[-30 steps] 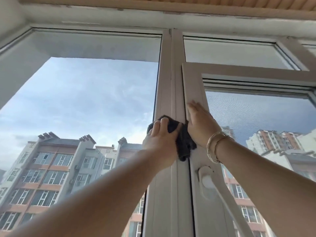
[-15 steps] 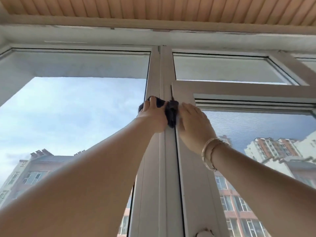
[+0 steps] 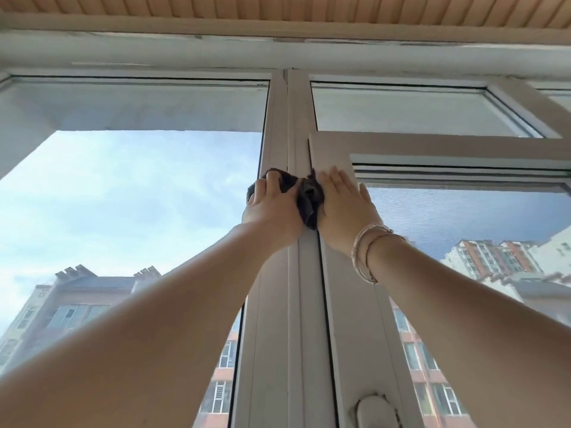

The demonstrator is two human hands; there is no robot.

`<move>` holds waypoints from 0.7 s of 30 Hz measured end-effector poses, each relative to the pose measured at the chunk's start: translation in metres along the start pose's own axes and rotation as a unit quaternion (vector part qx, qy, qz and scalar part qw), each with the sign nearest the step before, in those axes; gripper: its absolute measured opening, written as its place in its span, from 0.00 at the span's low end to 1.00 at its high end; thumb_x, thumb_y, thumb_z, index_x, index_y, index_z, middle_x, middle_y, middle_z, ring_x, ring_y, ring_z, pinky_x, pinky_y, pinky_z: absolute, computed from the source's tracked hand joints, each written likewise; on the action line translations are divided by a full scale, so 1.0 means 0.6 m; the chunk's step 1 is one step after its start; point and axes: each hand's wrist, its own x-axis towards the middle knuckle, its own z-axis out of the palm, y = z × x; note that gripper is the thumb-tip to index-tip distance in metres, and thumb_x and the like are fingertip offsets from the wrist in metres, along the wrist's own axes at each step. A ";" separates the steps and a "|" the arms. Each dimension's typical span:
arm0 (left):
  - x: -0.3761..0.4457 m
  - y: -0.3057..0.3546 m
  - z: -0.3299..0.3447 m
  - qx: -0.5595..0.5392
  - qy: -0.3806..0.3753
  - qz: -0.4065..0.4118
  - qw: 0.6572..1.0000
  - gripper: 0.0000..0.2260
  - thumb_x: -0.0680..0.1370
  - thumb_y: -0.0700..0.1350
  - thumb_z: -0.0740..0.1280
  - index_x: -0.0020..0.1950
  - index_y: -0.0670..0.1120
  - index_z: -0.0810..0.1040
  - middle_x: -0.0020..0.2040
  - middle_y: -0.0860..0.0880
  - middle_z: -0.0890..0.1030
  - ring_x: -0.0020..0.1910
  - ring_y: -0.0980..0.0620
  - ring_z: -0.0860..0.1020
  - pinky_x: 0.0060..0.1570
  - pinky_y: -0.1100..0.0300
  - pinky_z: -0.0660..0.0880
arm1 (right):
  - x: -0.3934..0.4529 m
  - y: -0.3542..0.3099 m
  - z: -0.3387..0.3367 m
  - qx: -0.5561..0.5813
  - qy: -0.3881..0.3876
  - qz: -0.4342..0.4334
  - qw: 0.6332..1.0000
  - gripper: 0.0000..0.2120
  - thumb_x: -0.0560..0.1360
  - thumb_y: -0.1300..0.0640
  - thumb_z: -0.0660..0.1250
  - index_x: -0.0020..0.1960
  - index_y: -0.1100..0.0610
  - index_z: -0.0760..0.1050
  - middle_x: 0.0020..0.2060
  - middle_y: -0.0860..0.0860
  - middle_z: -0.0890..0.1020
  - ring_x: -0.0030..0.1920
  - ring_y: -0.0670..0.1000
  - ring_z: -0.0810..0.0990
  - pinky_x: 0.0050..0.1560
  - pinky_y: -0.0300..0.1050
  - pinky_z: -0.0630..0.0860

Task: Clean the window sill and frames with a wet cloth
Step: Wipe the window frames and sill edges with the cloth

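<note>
A dark cloth (image 3: 309, 199) is bunched against the white central window post (image 3: 293, 118), high up. My left hand (image 3: 272, 208) grips the cloth, fingers curled over its upper left part, and holds it on the post. My right hand (image 3: 346, 205) lies flat with straight fingers on the white sash frame (image 3: 330, 149) just right of the cloth, its edge touching the cloth. Bracelets circle the right wrist. The part of the cloth under my left palm is hidden.
A white window handle (image 3: 375, 410) sits low on the sash frame. Fixed glass (image 3: 139, 196) lies to the left, a mesh-screened pane (image 3: 463, 217) to the right. A white top beam (image 3: 278, 54) and wooden slat ceiling (image 3: 278, 10) are overhead. Buildings show outside.
Both hands and the cloth slid up the central post from near the handle over the first half second. Since then they have stayed at about the same height below the sash's top corner.
</note>
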 end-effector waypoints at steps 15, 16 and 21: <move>-0.052 0.003 -0.004 -0.030 -0.022 -0.009 0.999 0.30 0.75 0.42 0.61 0.72 0.63 0.57 0.71 0.50 0.54 0.71 0.46 0.51 0.67 0.52 0.61 | -0.053 -0.011 -0.022 0.120 -0.007 0.003 0.993 0.17 0.82 0.57 0.49 0.68 0.61 0.65 0.66 0.57 0.70 0.68 0.57 0.67 0.74 0.49 0.53; -0.040 0.009 -0.004 -0.029 -0.021 -0.024 0.999 0.30 0.74 0.40 0.60 0.72 0.63 0.58 0.71 0.50 0.54 0.71 0.46 0.51 0.68 0.53 0.60 | -0.062 -0.009 -0.027 0.136 -0.009 0.007 0.991 0.17 0.82 0.57 0.48 0.67 0.60 0.66 0.62 0.56 0.73 0.66 0.56 0.70 0.73 0.46 0.50; -0.101 0.003 0.007 -0.022 -0.024 0.018 0.999 0.31 0.73 0.39 0.59 0.72 0.63 0.57 0.70 0.50 0.53 0.69 0.46 0.52 0.65 0.53 0.64 | -0.118 -0.007 -0.044 0.172 -0.015 0.003 0.985 0.19 0.82 0.61 0.48 0.72 0.57 0.62 0.70 0.52 0.68 0.70 0.51 0.62 0.73 0.40 0.42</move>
